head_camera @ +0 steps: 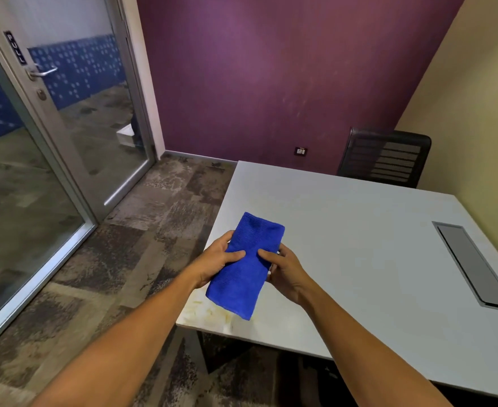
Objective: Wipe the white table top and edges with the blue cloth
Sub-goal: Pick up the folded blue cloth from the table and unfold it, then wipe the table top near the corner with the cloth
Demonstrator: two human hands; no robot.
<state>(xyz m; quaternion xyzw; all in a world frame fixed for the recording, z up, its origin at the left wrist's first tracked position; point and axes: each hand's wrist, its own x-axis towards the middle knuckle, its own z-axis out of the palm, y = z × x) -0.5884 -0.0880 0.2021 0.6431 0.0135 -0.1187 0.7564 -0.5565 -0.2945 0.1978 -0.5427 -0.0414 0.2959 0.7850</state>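
Blue cloth (246, 265) btwn both hands

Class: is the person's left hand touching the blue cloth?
Touching. The head view shows the left hand gripping the blue cloth, thumb pressed on top.

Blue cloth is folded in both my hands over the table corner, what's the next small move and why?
Probably lower the blue cloth flat onto the yellowish stain at the near corner of the white table and start wiping there. Left hand and right hand hold it folded just above that spot.
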